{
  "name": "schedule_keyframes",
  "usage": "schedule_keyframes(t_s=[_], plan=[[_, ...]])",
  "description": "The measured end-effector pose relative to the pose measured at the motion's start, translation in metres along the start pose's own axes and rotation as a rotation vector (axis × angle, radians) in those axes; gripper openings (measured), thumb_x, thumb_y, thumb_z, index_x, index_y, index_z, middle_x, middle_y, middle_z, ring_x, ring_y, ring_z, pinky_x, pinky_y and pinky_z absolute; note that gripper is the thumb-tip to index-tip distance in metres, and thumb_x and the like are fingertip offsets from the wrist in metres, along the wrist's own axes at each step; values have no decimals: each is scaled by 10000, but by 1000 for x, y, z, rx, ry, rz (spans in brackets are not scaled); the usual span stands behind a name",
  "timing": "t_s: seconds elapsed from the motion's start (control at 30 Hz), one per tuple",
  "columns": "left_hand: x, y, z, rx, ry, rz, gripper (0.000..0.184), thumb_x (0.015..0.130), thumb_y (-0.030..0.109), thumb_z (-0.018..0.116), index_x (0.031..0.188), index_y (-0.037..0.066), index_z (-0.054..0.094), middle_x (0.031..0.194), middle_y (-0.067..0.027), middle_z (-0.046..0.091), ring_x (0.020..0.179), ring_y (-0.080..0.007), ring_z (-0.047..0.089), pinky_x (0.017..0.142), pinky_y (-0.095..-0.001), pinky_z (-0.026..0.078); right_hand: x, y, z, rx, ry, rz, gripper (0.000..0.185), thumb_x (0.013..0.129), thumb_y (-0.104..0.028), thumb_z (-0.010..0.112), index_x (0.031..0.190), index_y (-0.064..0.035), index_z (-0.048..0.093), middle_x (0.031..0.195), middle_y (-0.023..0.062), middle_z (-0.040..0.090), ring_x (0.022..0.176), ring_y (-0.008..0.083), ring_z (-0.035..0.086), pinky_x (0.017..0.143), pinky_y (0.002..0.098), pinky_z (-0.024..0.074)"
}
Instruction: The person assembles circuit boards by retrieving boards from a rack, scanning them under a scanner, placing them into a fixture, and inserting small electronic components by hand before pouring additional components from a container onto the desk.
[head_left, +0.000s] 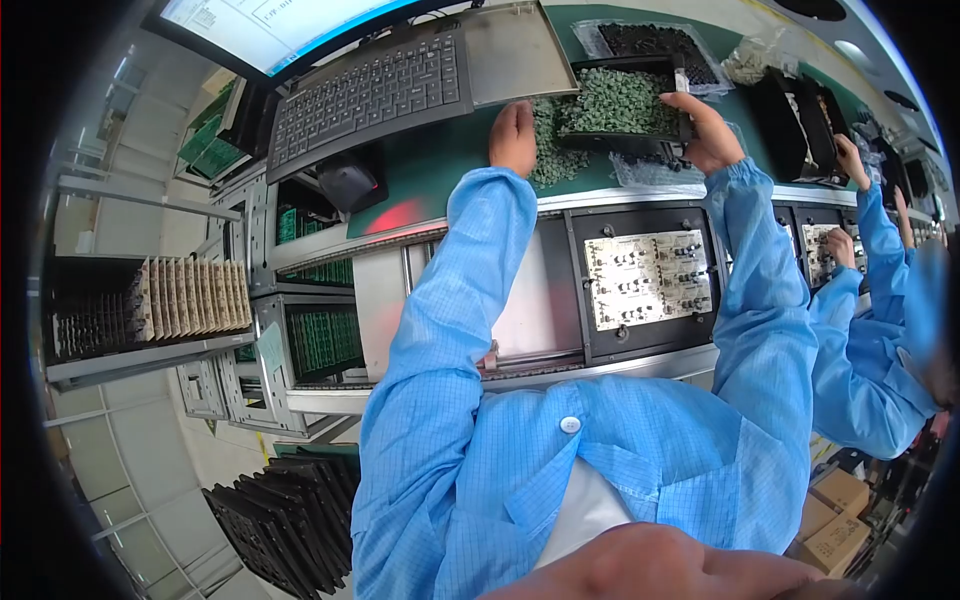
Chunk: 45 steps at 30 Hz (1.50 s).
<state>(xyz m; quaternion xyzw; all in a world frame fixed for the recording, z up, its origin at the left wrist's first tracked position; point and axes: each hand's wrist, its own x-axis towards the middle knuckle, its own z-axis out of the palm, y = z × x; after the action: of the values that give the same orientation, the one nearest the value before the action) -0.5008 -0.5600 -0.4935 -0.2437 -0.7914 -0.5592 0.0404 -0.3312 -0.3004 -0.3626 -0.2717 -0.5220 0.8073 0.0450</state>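
My right hand point(706, 132) grips the right end of a black bin point(600, 137) filled with small green parts point(625, 98), thumb over its rim. A loose pile of the same green parts point(556, 165) lies on the green mat beside the bin's left end. At the left edge of that pile rests my left hand point(514, 138), its fingers together and curled; whether they hold anything is hidden. Below the bin, a populated circuit board point(648, 278) sits in a black fixture point(592, 347) on the rail line.
A keyboard point(370, 100), a mouse point(348, 183) and a monitor point(270, 25) stand at the upper left. Board racks point(190, 297) line the left side. Bags of black parts point(660, 45) lie behind the bin. A co-worker's hands point(850, 160) are at the right.
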Motion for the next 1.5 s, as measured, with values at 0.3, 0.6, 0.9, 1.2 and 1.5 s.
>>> schedule_keyframes(t_s=[0.3, 0.6, 0.9, 1.2, 1.5], plan=[[-2, 9, -3, -48, 37, 31, 452, 1094, 416, 546, 1228, 14, 706, 1210, -186, 718, 1133, -342, 678, 993, -407, 504, -14, 10, -2, 186, 56, 10, 446, 903, -304, 794, 1239, -44, 657, 1175, 97, 694, 1049, 277, 690, 905, 484, 598], [-4, 13, -11, 12, -31, -42, 432, 1095, 394, 558, 1287, 39, 713, 1275, -182, 725, 1212, -322, 679, 1054, -379, 492, -63, 90, -83, 754, 114, -13, 503, 926, -376, 691, 1342, -101, 631, 1382, 132, 654, 1262, 371, 580, 1084, 550, 464], [-24, 67, -20, 162, -1, 261, 345, 1085, 286, 569, 1333, 90, 706, 1285, -138, 716, 1229, -300, 656, 1085, -398, 475, -88, 75, -61, 710, 33, -65, 483, 926, -381, 665, 1334, -122, 659, 1359, 131, 673, 1257, 365, 596, 1046, 636, 409], [-62, 161, 7, -226, -456, 247, 542, 1152, 441, 352, 1528, 103, 546, 1685, -144, 371, 1577, -315, 294, 1290, -423, 195, -93, 102, -66, 691, -3, -29, 458, 956, -317, 664, 1335, -61, 629, 1285, 142, 701, 1159, 348, 661, 1022, 603, 483], [-79, 130, -13, -419, -275, -260, 460, 1061, 239, 626, 1447, 15, 514, 1382, -93, 623, 1222, -220, 634, 1026, -382, 526, -96, 103, -67, 697, -101, 38, 373, 952, -281, 695, 1250, -57, 674, 1188, 129, 734, 1081, 317, 701, 993, 572, 539]])
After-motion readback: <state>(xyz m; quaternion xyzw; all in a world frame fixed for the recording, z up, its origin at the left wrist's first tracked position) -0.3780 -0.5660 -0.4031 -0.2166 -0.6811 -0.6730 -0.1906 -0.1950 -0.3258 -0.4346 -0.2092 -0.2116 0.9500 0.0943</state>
